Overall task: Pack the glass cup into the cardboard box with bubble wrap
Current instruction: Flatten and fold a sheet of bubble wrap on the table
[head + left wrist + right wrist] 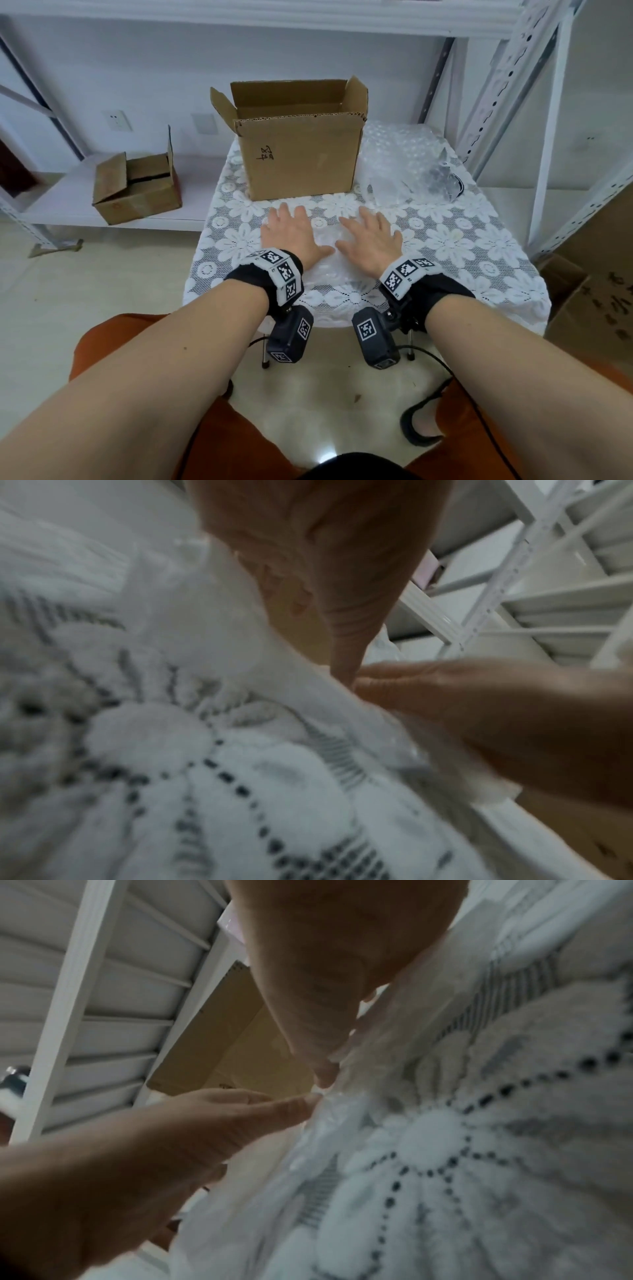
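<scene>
Both hands lie flat, fingers straight, on a clear sheet of bubble wrap (330,263) spread over the near middle of the lace-covered table (462,246). My left hand (291,233) and right hand (371,240) rest side by side with thumbs almost meeting. In the left wrist view my left thumb (346,631) points down at the sheet beside my right hand (496,718). The open cardboard box (301,157) stands upright just beyond the fingertips. A clear glass shape (385,186), apparently the cup, stands right of the box, hard to make out against the wrap.
A loose heap of bubble wrap (404,147) fills the table's back right, with a dark item in clear plastic (445,180) beside it. A smaller closed carton (137,188) sits on the low shelf at left. White metal racks (507,85) flank the table.
</scene>
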A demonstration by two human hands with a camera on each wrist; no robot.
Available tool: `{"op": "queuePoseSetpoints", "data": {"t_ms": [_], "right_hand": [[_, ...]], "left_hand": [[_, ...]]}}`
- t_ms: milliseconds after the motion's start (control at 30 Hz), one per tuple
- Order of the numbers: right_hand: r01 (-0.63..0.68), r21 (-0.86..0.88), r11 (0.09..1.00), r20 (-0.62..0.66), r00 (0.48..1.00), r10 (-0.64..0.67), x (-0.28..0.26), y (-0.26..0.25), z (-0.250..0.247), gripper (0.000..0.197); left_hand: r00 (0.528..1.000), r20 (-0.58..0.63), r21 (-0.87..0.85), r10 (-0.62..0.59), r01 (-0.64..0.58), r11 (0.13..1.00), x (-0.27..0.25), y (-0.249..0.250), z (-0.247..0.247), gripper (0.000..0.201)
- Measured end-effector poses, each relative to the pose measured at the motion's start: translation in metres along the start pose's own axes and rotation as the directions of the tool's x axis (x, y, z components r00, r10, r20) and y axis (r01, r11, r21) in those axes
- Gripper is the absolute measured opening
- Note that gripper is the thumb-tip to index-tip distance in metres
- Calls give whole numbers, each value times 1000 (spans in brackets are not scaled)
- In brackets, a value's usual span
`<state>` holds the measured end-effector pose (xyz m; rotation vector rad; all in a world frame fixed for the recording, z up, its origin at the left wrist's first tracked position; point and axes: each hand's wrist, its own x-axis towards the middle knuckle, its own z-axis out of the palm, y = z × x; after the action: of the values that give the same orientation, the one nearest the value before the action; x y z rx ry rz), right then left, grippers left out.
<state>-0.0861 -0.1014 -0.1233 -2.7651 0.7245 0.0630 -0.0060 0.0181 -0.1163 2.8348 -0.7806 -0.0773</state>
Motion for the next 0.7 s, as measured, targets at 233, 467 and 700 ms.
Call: {"op": "queuePoseSetpoints", "data": {"t_ms": [233, 467, 700], "right_hand": [[79, -150, 986, 113, 992, -62, 3, -1, 13, 57], [68, -186, 980, 149, 988, -40, 3, -4, 17, 75], [89, 421, 903, -217, 976, 5, -4, -1, 5, 46]], "left_hand": [[945, 214, -190, -249, 290, 938, 4, -21, -16, 90], [910, 369, -324, -187, 315, 892, 3, -23, -27, 31], [883, 436, -560, -176, 419, 715, 3, -10, -33, 48]]}}
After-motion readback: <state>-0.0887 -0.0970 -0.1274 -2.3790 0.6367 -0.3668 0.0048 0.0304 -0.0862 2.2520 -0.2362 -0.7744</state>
